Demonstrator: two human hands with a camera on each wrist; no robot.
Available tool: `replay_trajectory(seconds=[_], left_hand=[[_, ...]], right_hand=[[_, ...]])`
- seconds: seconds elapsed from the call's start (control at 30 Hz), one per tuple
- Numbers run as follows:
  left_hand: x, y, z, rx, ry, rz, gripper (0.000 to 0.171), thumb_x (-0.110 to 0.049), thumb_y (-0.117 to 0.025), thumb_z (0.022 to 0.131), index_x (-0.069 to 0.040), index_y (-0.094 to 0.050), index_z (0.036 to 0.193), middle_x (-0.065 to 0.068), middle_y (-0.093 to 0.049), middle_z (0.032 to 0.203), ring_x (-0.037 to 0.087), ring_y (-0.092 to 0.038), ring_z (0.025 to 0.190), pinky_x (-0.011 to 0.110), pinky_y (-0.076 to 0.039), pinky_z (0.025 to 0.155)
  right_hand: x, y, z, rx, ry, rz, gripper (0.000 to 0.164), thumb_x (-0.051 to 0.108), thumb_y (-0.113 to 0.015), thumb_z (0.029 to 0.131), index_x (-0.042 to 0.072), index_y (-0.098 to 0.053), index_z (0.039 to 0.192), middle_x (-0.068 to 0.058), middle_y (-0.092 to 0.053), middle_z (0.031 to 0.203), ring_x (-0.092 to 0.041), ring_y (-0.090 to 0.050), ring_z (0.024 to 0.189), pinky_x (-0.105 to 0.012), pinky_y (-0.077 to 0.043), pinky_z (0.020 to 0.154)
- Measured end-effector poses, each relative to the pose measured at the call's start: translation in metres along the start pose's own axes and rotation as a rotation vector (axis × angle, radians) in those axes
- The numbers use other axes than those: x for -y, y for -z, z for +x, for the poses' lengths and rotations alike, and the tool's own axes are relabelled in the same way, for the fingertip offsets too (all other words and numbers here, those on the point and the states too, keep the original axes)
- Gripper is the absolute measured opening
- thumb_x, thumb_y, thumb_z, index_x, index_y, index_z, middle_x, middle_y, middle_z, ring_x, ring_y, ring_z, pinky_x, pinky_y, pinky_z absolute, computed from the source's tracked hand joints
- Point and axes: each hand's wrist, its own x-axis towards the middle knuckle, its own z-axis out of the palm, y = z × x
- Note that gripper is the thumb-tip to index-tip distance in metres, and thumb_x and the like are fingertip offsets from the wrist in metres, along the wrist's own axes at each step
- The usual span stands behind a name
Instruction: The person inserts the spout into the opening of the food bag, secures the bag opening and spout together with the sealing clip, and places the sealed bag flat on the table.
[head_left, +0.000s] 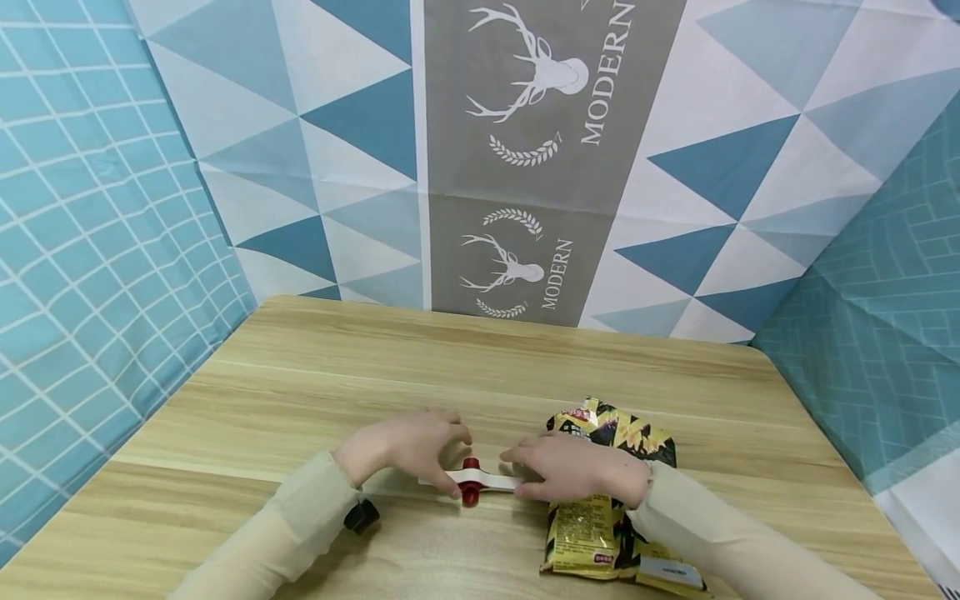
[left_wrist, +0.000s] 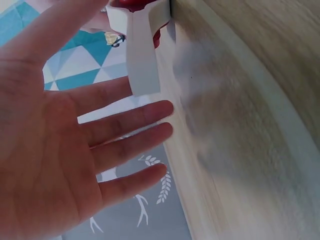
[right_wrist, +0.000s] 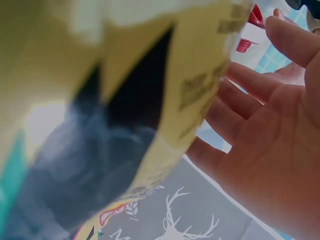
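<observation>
White-and-red tool [head_left: 474,476] points sideways, long axis running between both hands [head_left: 412,446] [head_left: 581,468].

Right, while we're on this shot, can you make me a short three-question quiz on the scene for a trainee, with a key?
1. Multiple choice: where does the slim white bar-shaped object with a red centre lie relative to the person's left hand and right hand?
A) left of both hands
B) between them
C) right of both hands

2. True or false: in the head view, the right hand partly covers the shiny yellow-and-black printed packaging.

3. Short answer: which word is printed on the grey panel behind the pale wood-grain table?

Key: 1. B; 2. True; 3. MODERN.
</observation>
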Motion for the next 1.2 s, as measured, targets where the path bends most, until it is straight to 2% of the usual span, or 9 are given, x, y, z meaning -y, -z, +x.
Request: replay_trajectory(seconds=[0.1,0.2,0.27,0.57,0.8,0.9,1.03,1.2], left_hand=[[-0.001,-0.001,-0.001,0.012,0.013,-0.025,0.058,-0.054,-0.074,0.063,-0.017,-0.06,0.106,-0.003,-0.056,0.101,0.013,-0.053,0.091,0.031,-0.046,0.079],[-0.001,-0.003,-0.002,0.031,0.023,-0.066,0.045,-0.048,-0.076,0.063,-0.016,-0.06,0.092,-0.006,-0.054,0.085,0.008,-0.049,0.073,0.024,-0.042,0.064],[-0.001,-0.004,-0.002,0.042,0.028,-0.088,0.039,-0.044,-0.077,0.064,-0.016,-0.059,0.084,-0.006,-0.052,0.079,0.006,-0.045,0.066,0.021,-0.04,0.059],[-0.001,-0.006,0.002,0.058,0.004,-0.095,0.027,-0.037,-0.077,0.067,-0.018,-0.059,0.074,-0.012,-0.053,0.067,0.003,-0.045,0.059,0.02,-0.04,0.054],[-0.002,-0.005,0.003,0.053,-0.043,-0.059,0.028,-0.035,-0.075,0.069,-0.018,-0.053,0.067,-0.013,-0.045,0.061,0.002,-0.037,0.055,0.018,-0.033,0.049],[-0.003,-0.005,0.002,0.055,-0.058,-0.046,0.029,-0.033,-0.074,0.071,-0.018,-0.05,0.064,-0.013,-0.04,0.058,0.002,-0.033,0.053,0.017,-0.028,0.047],[-0.003,-0.006,0.002,0.063,-0.068,-0.057,0.031,-0.031,-0.073,0.073,-0.017,-0.047,0.061,-0.012,-0.034,0.055,0.002,-0.029,0.05,0.018,-0.024,0.045],[-0.005,-0.006,0.002,0.064,-0.068,-0.089,0.028,-0.028,-0.073,0.075,-0.016,-0.05,0.062,-0.012,-0.036,0.055,0.002,-0.03,0.05,0.018,-0.025,0.045]], right_hand=[[0.002,-0.003,0.001,-0.001,0.02,-0.009,0.05,0.04,-0.053,0.089,0.013,-0.048,0.131,0.0,-0.054,0.126,-0.017,-0.05,0.116,-0.039,-0.036,0.101],[0.002,-0.006,0.003,0.004,0.041,-0.014,0.049,0.041,-0.054,0.088,0.014,-0.05,0.128,0.002,-0.056,0.12,-0.013,-0.053,0.109,-0.034,-0.041,0.096],[0.003,-0.007,0.004,0.005,0.049,-0.016,0.047,0.04,-0.055,0.088,0.015,-0.052,0.127,0.002,-0.057,0.118,-0.012,-0.054,0.107,-0.033,-0.042,0.094],[0.005,-0.005,0.007,0.007,0.055,-0.018,0.037,0.037,-0.057,0.087,0.018,-0.057,0.119,0.007,-0.058,0.108,-0.004,-0.054,0.09,-0.028,-0.044,0.083],[0.01,-0.004,0.01,-0.018,0.058,-0.05,0.033,0.035,-0.061,0.085,0.017,-0.059,0.112,0.008,-0.058,0.099,-0.002,-0.051,0.08,-0.024,-0.045,0.077],[0.011,-0.003,0.012,-0.015,0.055,-0.042,0.027,0.032,-0.061,0.086,0.017,-0.06,0.108,0.008,-0.058,0.095,-0.001,-0.048,0.074,-0.023,-0.044,0.071],[0.011,-0.004,0.015,-0.013,0.052,-0.047,0.02,0.029,-0.061,0.086,0.017,-0.061,0.102,0.008,-0.057,0.09,-0.001,-0.046,0.069,-0.021,-0.042,0.064],[0.011,-0.007,0.017,-0.026,0.047,-0.068,0.013,0.028,-0.063,0.085,0.019,-0.06,0.092,0.011,-0.053,0.081,-0.001,-0.044,0.065,-0.02,-0.039,0.06]])
